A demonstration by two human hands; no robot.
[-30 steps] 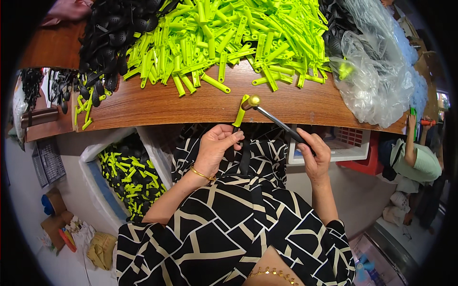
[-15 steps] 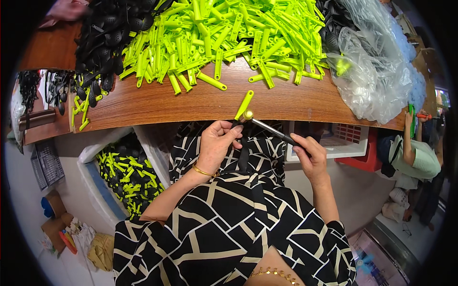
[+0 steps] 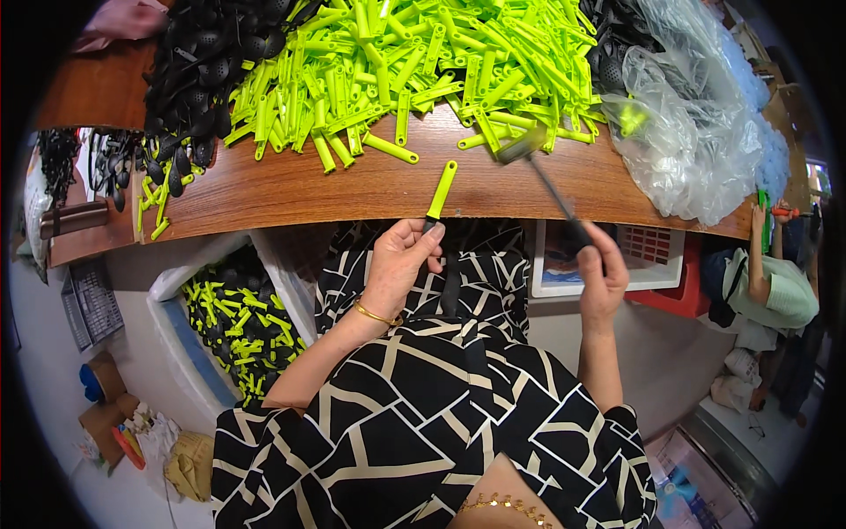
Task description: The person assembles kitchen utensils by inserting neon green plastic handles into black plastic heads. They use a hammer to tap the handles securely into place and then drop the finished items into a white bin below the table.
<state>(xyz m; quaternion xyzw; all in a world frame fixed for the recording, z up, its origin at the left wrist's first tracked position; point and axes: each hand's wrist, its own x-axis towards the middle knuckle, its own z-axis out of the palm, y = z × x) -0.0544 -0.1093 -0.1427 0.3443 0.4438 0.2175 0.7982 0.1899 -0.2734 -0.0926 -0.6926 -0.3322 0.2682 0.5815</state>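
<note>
At the near edge of the wooden table point(image 3: 291, 192), my left hand point(image 3: 395, 266) is closed round the black part of a kitchen utensil. Its lime-green handle point(image 3: 442, 190) points away from me over the tabletop; the utensil's lower end is hidden by the hand and the dark clothing. My right hand point(image 3: 604, 280) grips the dark handle of a small hammer point(image 3: 553, 190). The hammer's head, smeared by motion, is held up to the right of the green handle and apart from it. Beyond lies a big heap of loose lime-green handles point(image 3: 414, 79).
Black slotted spoons and similar utensils point(image 3: 198, 84) are heaped at the far left. Clear plastic bags point(image 3: 679, 132) lie at the right. Below left stands a white-rimmed bin point(image 3: 172, 309) of green-handled utensils. A white crate point(image 3: 577, 286) sits below right, and another person point(image 3: 771, 286) works farther right.
My right hand has moved right, swinging the hammer head up and away from the utensil toward the green heap. My left hand keeps its hold, with the handle tilted nearly as before.
</note>
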